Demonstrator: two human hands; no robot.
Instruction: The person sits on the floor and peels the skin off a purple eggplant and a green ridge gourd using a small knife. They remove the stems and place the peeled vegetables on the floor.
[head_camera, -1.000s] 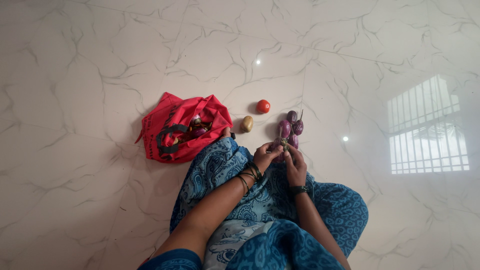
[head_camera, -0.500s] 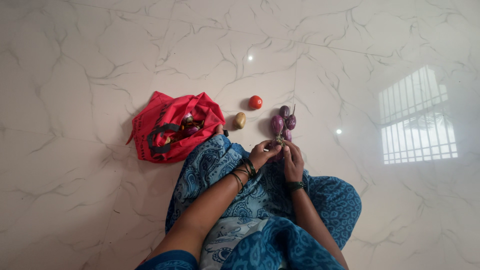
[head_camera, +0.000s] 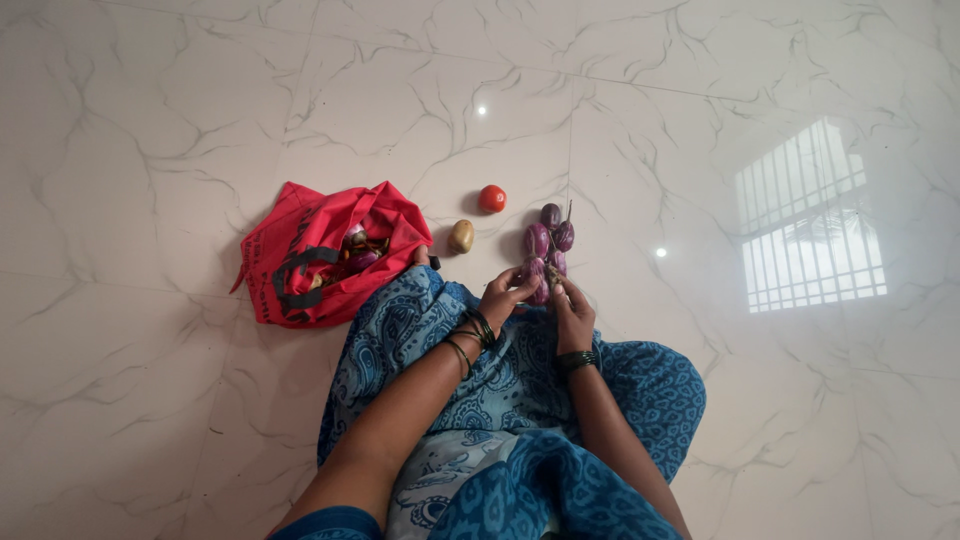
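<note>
- White marble-look floor tiles (head_camera: 200, 120) with grey veining, glossy; window reflection (head_camera: 810, 215) on the right, two small light glints.
- Seated on floor, blue patterned garment (head_camera: 520, 400) over the lap, filling lower centre.
- Left hand (head_camera: 503, 297) at the near end of the small purple eggplants (head_camera: 547, 240); fingers curled, thumb and fingertips pinched on one small eggplant (head_camera: 537, 291) at the knee's edge.
- Dark bangles (head_camera: 472, 335) stacked on left wrist.
- Right hand (head_camera: 572, 312) just beside the left, fingers bent inward, tips touching the stem end of the same eggplant; closed around it, exact contact partly hidden by the fingers.
- Dark band (head_camera: 578, 358) on right wrist.
- Held eggplant sits between both hands, just above the garment edge, touching or nearly touching the rest of the cluster; cannot tell which.
- Rest of the purple cluster lying on floor directly beyond the hands, several pieces packed together, one thin stem sticking up.
- Brownish potato (head_camera: 461, 236) on floor left of the cluster, apart from it.
- Red tomato (head_camera: 491, 198) beyond the potato, near but not touching.
- Red cloth bag (head_camera: 300, 250) with black handle, open, slumped on floor at left, edge against the garment; more vegetables inside, kinds too small to tell.
</note>
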